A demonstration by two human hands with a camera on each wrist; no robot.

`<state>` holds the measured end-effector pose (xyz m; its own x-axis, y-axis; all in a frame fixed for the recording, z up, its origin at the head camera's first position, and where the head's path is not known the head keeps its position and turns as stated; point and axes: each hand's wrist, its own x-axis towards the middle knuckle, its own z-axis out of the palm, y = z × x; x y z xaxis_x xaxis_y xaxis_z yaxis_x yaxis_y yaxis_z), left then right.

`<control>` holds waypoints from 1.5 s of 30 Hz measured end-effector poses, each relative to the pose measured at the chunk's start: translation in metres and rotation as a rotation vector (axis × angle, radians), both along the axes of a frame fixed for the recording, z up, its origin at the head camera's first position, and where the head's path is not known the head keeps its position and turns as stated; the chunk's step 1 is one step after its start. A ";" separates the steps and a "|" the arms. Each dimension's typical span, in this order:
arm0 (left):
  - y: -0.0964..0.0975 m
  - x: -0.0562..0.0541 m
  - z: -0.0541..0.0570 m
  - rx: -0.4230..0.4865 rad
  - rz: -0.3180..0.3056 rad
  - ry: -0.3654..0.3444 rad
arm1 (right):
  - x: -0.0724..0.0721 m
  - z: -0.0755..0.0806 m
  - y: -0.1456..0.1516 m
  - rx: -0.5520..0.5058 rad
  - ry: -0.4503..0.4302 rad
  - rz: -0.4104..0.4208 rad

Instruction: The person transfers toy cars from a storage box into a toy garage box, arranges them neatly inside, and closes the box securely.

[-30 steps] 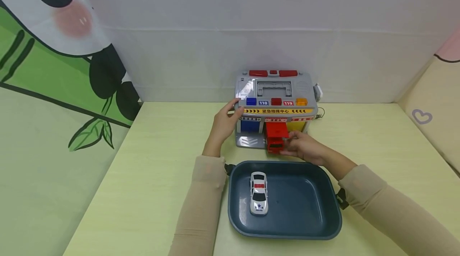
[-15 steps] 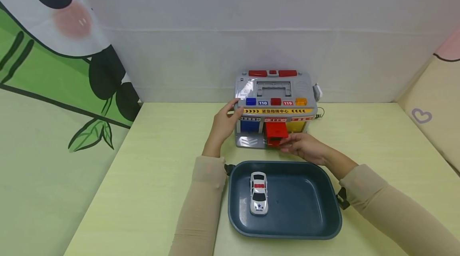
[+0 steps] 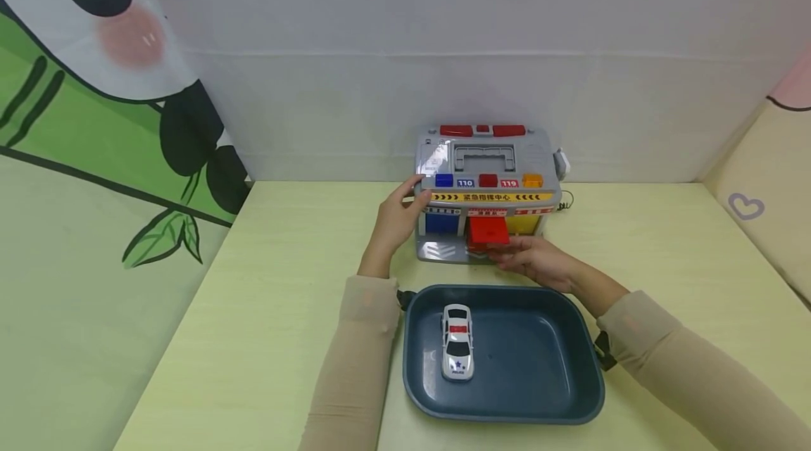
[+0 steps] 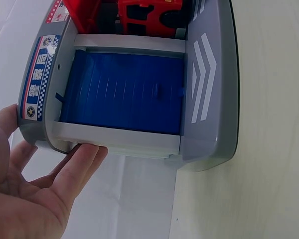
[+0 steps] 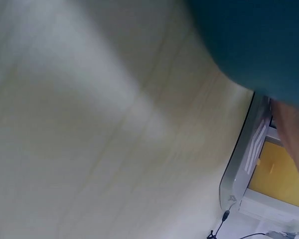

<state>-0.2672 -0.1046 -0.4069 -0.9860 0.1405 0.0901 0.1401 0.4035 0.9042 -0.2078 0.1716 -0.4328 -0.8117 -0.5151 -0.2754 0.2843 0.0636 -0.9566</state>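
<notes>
A grey toy emergency station point(image 3: 532, 155) stands against the back wall, with blue, red and yellow bay doors. My left hand point(image 3: 394, 226) grips the left edge of its roof, thumb in front and fingers along the side wall, as the left wrist view shows. The middle bay's red door point(image 3: 488, 229) is swung up. Under it a red toy fire truck point(image 4: 149, 20) sits mostly inside the bay. My right hand point(image 3: 538, 262) reaches to the front of that bay, its extended fingers against the truck's front below the raised door.
Nearer the body, a dark blue tray point(image 3: 532, 417) lies on the pale table point(image 3: 266, 338), holding a white toy police car point(image 3: 457, 342). A white handset point(image 3: 561, 164) with a coiled cord hangs on the station's right side. The blue door point(image 4: 124, 89) is down.
The red fire truck has moved backward into the middle bay under the raised red door, with the right fingers following. The left hand has stayed on the station's edge.
</notes>
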 end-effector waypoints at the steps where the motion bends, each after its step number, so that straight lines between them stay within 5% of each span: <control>1: 0.000 0.000 0.000 0.000 0.000 0.002 | 0.000 -0.001 0.000 0.013 0.010 0.008; 10: 0.001 0.000 -0.001 -0.001 -0.003 0.007 | -0.002 -0.005 0.003 0.125 0.064 0.071; 23: 0.001 -0.001 -0.001 -0.010 0.003 -0.008 | 0.003 0.004 0.002 0.098 0.047 -0.005; 28: 0.001 -0.001 -0.001 -0.015 0.006 -0.015 | 0.002 0.007 -0.002 0.156 0.119 -0.035; 31: 0.001 -0.001 -0.001 -0.009 0.007 -0.014 | 0.001 0.010 -0.006 0.281 0.221 -0.109; 38: 0.001 -0.001 -0.001 -0.005 0.001 -0.008 | 0.004 0.014 -0.014 0.835 0.683 -0.294; 45: 0.001 -0.001 -0.001 -0.001 0.000 -0.008 | 0.006 0.018 -0.019 0.988 1.022 -0.292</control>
